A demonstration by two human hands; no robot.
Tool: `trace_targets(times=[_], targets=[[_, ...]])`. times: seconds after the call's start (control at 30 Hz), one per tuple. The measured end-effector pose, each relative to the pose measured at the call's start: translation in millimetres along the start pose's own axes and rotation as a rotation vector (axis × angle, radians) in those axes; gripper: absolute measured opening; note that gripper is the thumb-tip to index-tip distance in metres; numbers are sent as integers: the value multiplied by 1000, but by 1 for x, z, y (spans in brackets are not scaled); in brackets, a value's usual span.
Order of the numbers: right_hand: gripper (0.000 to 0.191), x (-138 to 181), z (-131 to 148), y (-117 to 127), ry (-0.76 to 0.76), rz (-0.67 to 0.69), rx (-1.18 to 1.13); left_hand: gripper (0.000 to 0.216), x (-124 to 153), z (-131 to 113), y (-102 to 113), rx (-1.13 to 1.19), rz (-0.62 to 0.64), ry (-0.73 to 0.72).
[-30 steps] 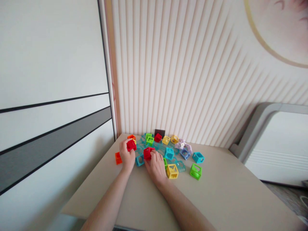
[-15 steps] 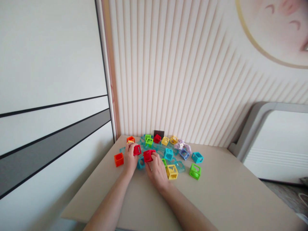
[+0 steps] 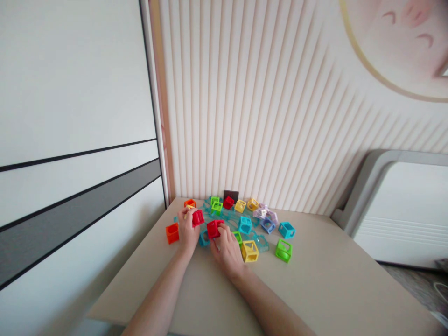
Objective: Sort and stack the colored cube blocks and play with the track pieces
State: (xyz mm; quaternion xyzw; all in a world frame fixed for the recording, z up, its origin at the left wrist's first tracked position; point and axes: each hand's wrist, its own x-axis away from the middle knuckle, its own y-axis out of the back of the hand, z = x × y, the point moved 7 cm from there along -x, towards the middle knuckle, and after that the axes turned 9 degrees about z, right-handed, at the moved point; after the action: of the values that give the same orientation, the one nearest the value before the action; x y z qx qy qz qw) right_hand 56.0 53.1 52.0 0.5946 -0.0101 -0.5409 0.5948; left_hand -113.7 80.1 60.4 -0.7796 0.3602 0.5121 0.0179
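Note:
My left hand is closed on a small red block, held just above the table. A larger red cube block sits between the fingers of my right hand, a little to the right of the first. The two red pieces are apart, with a narrow gap between them. Under and between my hands a blue cube block is partly hidden. An orange cube block stands left of my left hand. Beside my right hand are a yellow cube block and a partly covered green block.
Translucent teal track pieces spread over the table among several coloured cube blocks. A green cube and a blue cube lie at the right. Lilac pieces and a dark wall socket are at the back.
Both hands stay in nearly the same place. The red block in my left hand has turned and shifted slightly left; the red cube in my right hand has tilted a little.

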Motion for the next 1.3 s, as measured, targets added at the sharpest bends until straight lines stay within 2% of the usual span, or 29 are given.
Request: trace_targets(times=[0.27, 0.37, 0.43, 0.57, 0.7, 0.8, 1.1, 1.3], targets=[[28, 1, -3, 8, -3, -65, -17, 32, 0, -6, 8, 43, -50, -34], [28, -1, -7, 19, -11, -129, -88, 27, 1, -14, 17, 80, -115, -71], [29, -2, -12, 30, -22, -175, -168, 24, 2, -23, 20, 123, -117, -111], [31, 5, -18, 49, 24, -171, -288, 20, 6, -50, 20, 215, -2, -239], [32, 25, -20, 61, 90, -126, -322, 15, 12, -81, 14, 311, 171, -400], [31, 36, -21, 66, 95, -106, -358, 15, 14, -93, 13, 361, 265, -458], [38, 36, -15, 63, 140, -40, -460, 21, 22, -91, 2, 434, 384, -468], [37, 38, -16, 62, 140, -18, -473, 14, 21, -93, 3, 444, 375, -421]])
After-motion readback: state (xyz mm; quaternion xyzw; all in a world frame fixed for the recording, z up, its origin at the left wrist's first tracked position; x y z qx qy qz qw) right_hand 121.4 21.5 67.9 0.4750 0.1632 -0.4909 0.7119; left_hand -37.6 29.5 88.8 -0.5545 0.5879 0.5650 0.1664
